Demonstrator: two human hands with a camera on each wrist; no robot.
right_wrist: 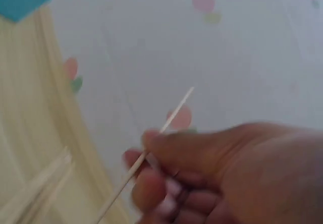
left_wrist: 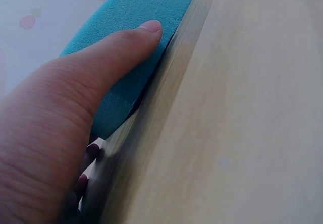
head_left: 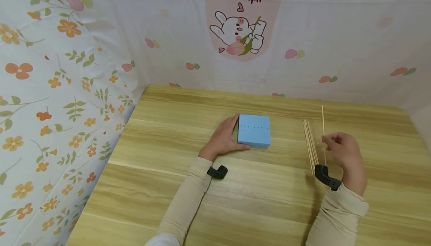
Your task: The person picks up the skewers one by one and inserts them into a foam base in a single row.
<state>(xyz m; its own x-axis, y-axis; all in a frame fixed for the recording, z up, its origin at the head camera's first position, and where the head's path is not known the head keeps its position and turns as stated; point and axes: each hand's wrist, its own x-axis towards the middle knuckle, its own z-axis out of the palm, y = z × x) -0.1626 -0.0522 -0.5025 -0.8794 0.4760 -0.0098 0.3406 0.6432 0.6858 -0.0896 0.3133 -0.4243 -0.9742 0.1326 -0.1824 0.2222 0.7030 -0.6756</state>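
1) Plainly, the blue block [head_left: 254, 130] sits flat on the table [head_left: 256, 208], near the centre of the head view, with small dark dots across its top from nine to three o'clock; whether they are holes or marks I cannot tell;
2) The left hand [head_left: 223, 137] comes in from eight o'clock, its grip spread wide across the block's left side; the thumb presses the near face while the fingers reach toward the corner at eleven, their tips partly hidden;
3) Out at four o'clock from the block, the right hand [head_left: 345, 150] has its grip pinched to a stick's width, thumb and fingertips holding a thin stick [head_left: 323, 120] whose far end points to twelve;
4) Just left of that stick lie the loose sticks [head_left: 308, 141], side by side, running from about eleven to five o'clock;
5) By its grainy face, the block is probably foam, light and soft; a broad hold low on opposite sides should steady it, whereas hard squeezing might dent it;
6) The stick looks light, fairly stiff and easily snapped; a pinch close to the working end should limit bending, and its thinness may let it roll between fingertips
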